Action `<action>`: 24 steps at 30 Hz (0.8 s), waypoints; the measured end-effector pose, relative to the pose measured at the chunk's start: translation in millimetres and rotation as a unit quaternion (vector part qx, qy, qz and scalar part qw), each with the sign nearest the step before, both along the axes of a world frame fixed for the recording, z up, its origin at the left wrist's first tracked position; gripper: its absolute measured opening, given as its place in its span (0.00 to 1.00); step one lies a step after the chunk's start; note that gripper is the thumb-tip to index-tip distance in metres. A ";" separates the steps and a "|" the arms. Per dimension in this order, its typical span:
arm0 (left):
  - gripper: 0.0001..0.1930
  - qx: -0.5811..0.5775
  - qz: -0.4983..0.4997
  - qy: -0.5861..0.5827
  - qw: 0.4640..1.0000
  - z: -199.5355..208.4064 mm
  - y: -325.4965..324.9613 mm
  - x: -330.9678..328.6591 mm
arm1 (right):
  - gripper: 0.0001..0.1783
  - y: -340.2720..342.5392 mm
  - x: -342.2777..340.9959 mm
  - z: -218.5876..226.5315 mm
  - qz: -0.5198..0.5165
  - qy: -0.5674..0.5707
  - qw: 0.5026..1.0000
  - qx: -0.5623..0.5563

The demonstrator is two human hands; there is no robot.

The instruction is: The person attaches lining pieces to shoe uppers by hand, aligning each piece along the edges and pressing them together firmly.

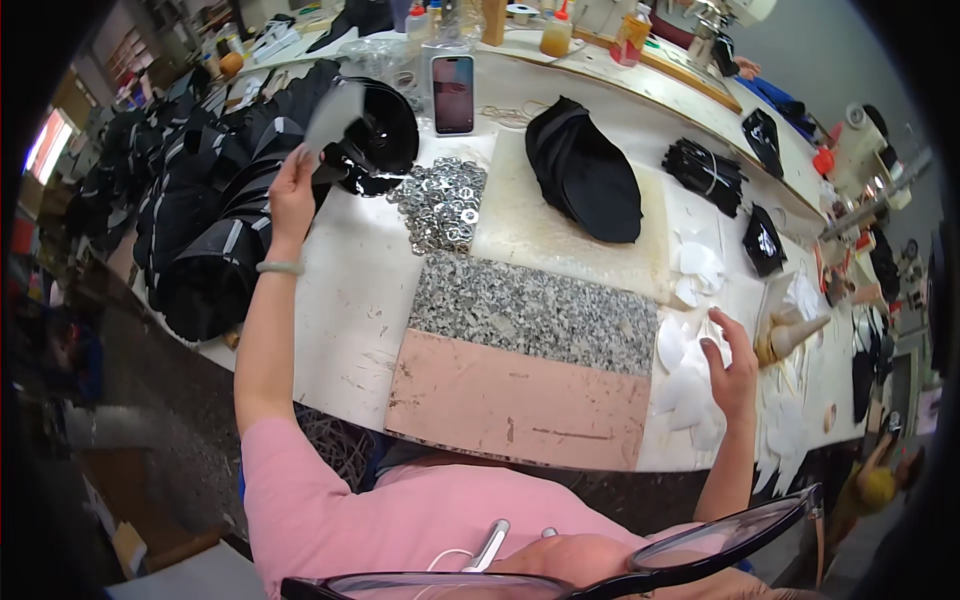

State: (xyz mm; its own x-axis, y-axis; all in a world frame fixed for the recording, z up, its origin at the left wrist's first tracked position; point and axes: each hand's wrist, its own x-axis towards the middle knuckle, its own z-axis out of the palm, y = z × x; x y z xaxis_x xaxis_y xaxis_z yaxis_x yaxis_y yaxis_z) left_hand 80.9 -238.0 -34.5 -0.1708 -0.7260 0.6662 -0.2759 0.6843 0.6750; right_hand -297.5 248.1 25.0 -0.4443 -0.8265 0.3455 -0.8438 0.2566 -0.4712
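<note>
My left hand is raised at the left of the table and closed on the lower end of a pale, thin flat piece. That piece is blurred and overlaps a glossy black curled piece behind it. My right hand hovers over or touches a spread of white petal-shaped pieces on the right; I cannot tell which. Its thumb and forefinger are apart with nothing visible between them. Between my hands lie a speckled granite slab and a pinkish board.
Stacked black pieces fill the left side. A heap of metal rings lies near a propped phone. Black leather-like pieces rest on a pale mat. A tied black bundle and bottles stand farther back.
</note>
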 end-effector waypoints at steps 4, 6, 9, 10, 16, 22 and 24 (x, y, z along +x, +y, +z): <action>0.12 0.040 -0.122 0.034 0.991 47.1 51.2 -2.9 | 0.17 10.2 34.9 -1.9 -0.005 -0.047 0.999 -0.023; 0.11 0.091 -0.165 0.067 0.980 68.7 87.7 -8.3 | 0.16 17.4 48.8 -8.4 -0.008 -0.052 0.998 -0.042; 0.11 0.214 -0.369 0.223 0.877 86.5 127.6 -21.7 | 0.15 30.7 65.4 -15.3 -0.017 -0.092 0.993 -0.066; 0.12 0.242 -0.426 0.252 0.834 85.3 137.8 -27.3 | 0.14 34.4 69.9 -15.6 -0.023 -0.092 0.993 -0.072; 0.15 0.462 -0.523 0.253 0.670 73.1 193.0 -57.7 | 0.11 64.2 64.6 -12.4 -0.125 -0.123 0.976 -0.128; 0.17 0.551 -0.585 -0.001 0.595 67.1 205.2 -75.0 | 0.13 111.3 37.5 -28.4 -0.252 -0.206 0.935 -0.138; 0.16 0.544 -0.615 -0.144 0.552 77.5 204.3 -78.2 | 0.15 114.7 31.5 -32.4 -0.251 -0.188 0.947 -0.074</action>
